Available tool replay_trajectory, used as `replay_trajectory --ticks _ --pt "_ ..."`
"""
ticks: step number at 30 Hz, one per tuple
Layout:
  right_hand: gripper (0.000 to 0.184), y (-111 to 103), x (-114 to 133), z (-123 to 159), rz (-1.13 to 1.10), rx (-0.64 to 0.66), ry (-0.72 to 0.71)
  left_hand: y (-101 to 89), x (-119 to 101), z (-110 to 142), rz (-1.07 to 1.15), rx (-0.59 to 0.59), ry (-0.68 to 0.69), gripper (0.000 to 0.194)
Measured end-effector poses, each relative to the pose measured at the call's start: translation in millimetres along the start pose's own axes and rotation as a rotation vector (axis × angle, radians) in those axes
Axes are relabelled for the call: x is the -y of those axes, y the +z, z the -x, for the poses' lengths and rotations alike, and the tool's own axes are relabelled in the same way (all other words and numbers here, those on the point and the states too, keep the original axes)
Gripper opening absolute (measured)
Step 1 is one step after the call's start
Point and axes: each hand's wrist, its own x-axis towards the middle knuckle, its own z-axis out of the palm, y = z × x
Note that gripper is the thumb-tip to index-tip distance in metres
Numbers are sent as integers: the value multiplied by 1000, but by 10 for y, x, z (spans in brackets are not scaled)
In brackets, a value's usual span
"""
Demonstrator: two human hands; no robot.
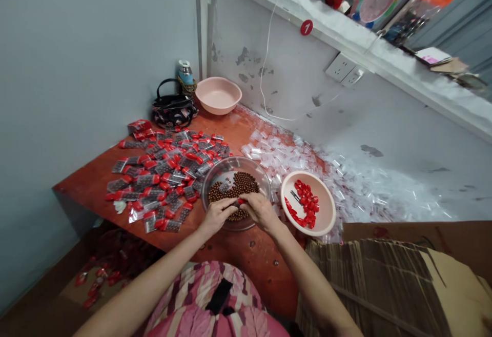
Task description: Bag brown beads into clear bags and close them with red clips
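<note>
My left hand and my right hand meet over the near side of a clear bowl of small bronze-brown balls. Pinched between the fingertips of both is a small red cap; whatever is joined to it is hidden by my fingers. A small clear plastic case lies on the balls. Just right of the bowl stands a pale pink basin with red caps and a dark clip-like tool inside.
Filled clear cases with red caps cover the table's left part. Empty clear cases are heaped along the wall to the right. At the back are a pink basin, a handbag and a bottle. Cardboard stands at right.
</note>
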Motion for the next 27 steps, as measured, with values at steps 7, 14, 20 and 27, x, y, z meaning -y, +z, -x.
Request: replay_trajectory --ticks 7,14,20,27 --pt "29 100 -4 103 74 -47 -11 67 -32 44 -50 -46 12 22" --pt "28 92 -53 133 82 74 -20 85 -117 33 -164 64 72 23" --pt "36 -29 -53 97 -510 -110 329 151 -109 -35 298 -57 -231 31" --pt "29 212 -160 338 -1137 -272 584 181 -181 -49 642 -91 -382 41"
